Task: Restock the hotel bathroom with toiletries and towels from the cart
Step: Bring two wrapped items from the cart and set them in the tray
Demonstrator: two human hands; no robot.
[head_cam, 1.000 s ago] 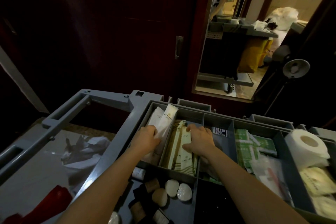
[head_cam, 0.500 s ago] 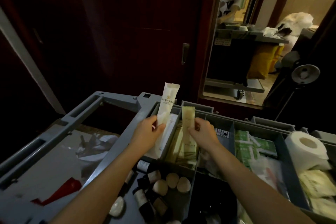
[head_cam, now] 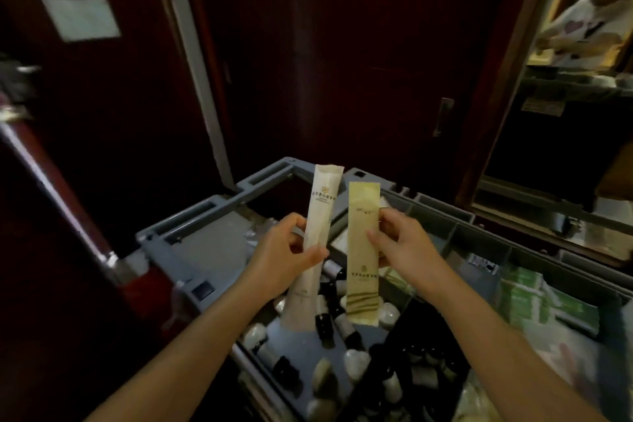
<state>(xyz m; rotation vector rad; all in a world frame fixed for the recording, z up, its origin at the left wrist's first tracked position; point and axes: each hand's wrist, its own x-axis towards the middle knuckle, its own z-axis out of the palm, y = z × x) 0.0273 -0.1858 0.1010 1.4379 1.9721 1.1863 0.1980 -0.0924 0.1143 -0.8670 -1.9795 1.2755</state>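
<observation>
My left hand [head_cam: 286,255] grips a long white toiletry packet [head_cam: 318,216] upright above the grey cart tray [head_cam: 442,216]. Beside it, my right hand [head_cam: 399,243] pinches a pale yellow-green toiletry packet [head_cam: 363,250], also upright. Both packets hang clear of the tray, side by side and nearly touching. Below them the tray compartments hold small dark-capped bottles [head_cam: 323,325] and round white soaps [head_cam: 356,360]. Green-and-white packets [head_cam: 524,295] fill a compartment at the right.
A dark red wooden door [head_cam: 325,62] with a metal handle [head_cam: 443,116] stands behind the cart. At the right a mirror [head_cam: 565,113] reflects the cart and the room. At the left a red-and-silver pole [head_cam: 58,188] slants down beside the cart's grey frame [head_cam: 191,223].
Both hands have lifted the two packets out of the tray compartments and raised them higher. The view has swung left, so the toilet roll and right side of the tray are out of frame.
</observation>
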